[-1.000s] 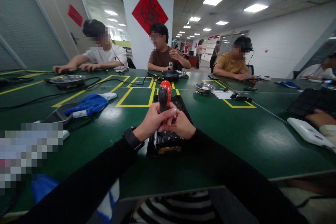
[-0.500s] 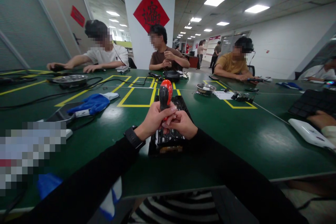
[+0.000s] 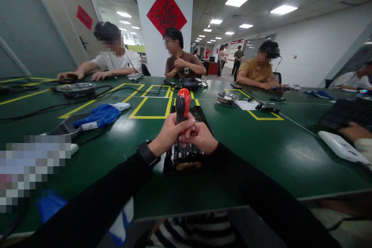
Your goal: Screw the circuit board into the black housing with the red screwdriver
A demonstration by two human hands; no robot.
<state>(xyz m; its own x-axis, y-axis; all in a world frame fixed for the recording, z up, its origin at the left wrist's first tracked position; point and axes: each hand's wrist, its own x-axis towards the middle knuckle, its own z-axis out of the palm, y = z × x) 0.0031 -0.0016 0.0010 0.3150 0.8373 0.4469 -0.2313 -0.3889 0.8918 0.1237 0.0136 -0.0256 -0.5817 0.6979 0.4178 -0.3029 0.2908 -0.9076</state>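
Note:
A screwdriver with a red and black handle [image 3: 182, 104] stands upright over a black electronic device [image 3: 187, 151] lying on the green table [image 3: 261, 151]. My left hand [image 3: 170, 135] is wrapped round the lower part of the handle. My right hand [image 3: 200, 137] is closed against the same handle from the right, fingers pressed together. The screwdriver's tip is hidden behind my hands. Both my arms wear black sleeves, with a black watch [image 3: 148, 153] on my left wrist.
A blue and white glove [image 3: 100, 114] lies at the left beside black cables [image 3: 52, 104]. Metal bowls [image 3: 76, 87] [image 3: 227, 96] and yellow taped squares [image 3: 154, 104] lie farther off. Three people sit across the table. Another person's hand [image 3: 353, 130] and a white device [image 3: 341, 147] are at the right.
My hands and the screwdriver stay almost in place. The people across the table shifted their hands slightly.

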